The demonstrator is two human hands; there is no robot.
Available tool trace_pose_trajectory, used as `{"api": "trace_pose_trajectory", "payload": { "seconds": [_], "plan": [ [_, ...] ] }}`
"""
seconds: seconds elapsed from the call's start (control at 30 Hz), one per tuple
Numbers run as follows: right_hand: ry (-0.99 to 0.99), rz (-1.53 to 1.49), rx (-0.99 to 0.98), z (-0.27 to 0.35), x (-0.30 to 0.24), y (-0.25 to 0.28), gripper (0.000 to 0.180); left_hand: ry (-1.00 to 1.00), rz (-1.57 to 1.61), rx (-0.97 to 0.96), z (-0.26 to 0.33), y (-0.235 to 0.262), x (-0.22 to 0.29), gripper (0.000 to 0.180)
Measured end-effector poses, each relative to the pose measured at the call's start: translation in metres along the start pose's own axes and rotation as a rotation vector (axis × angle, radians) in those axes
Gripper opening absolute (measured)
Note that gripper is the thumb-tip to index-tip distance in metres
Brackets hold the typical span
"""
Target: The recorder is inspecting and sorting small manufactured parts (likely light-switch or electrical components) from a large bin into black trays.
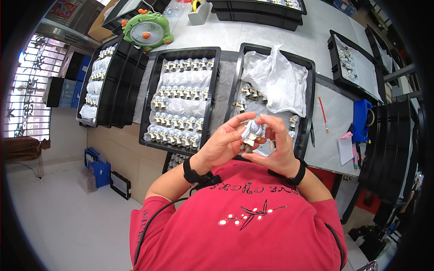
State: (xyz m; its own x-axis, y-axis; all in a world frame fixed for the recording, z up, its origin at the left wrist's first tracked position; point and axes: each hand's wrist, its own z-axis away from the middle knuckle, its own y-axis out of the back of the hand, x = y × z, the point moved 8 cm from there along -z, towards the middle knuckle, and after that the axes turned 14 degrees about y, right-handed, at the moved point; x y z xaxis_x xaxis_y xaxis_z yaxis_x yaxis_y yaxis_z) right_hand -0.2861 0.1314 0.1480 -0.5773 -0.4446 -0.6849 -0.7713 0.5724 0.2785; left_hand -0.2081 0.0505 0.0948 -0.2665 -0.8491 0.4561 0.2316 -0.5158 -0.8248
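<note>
Between both hands, over the near part of a black tray [310, 90], is a small figurine [251, 134] with silvery-grey hair, a white body and dark feet. My left hand [224, 141] grips it from the left with thumb and fingers. My right hand [281, 147] curls around its right side, fingertips at the top and thumb near the feet. In that tray lie similar figurines [253, 93] and crumpled white plastic sheeting [285, 83]. To the left, another black tray [152, 97] holds rows of such figurines [182, 121] on white lining.
Stacked black trays [122, 77] stand at the far left beside a green fan [147, 32]. A tape dispenser [200, 14] sits at the back. On the right are a red brush [323, 114], a blue holder [361, 121], a notepad [345, 150] and another figurine tray [361, 74].
</note>
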Motion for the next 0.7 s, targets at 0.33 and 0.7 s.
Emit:
{"api": "trace_pose_trajectory", "payload": {
  "seconds": [0.33,0.7],
  "plan": [
    [-0.008,0.020,-0.080,-0.002,0.005,-0.008,0.084,0.015,0.001,0.031,0.005,0.014,-0.002,0.052],
    [-0.181,0.105,-0.089,0.024,0.035,-0.010,0.081,-0.530,-0.584,1.119,0.096,0.245,0.117,0.045]
  ]
}}
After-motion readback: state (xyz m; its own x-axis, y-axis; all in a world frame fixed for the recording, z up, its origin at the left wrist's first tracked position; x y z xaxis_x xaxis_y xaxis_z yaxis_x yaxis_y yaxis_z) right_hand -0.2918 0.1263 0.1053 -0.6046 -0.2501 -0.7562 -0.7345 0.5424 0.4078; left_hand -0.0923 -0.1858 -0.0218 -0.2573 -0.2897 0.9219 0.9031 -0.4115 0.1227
